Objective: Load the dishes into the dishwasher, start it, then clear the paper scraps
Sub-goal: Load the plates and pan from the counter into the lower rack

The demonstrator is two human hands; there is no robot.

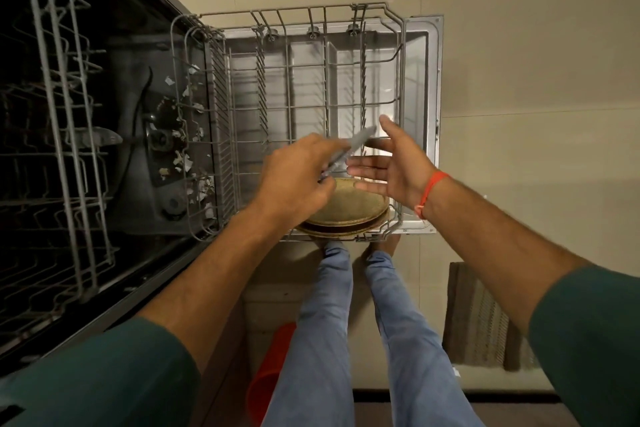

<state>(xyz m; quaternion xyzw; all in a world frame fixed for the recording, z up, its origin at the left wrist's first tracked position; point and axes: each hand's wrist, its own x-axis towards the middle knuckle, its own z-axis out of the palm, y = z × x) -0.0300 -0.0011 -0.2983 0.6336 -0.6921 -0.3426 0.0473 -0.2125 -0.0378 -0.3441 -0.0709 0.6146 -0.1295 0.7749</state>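
We are early in the loading. Our left hand (298, 173) grips a grey utensil (349, 149) (blurred, maybe a knife), and just beside it our right hand (391, 163) is open with straight fingers. Under both hands two brown plates (346, 211) lie in the pulled-out rack (311, 80). Left of the left hand, paper scraps (187, 163) wait on the dishwasher floor. Starting and clearing remain.
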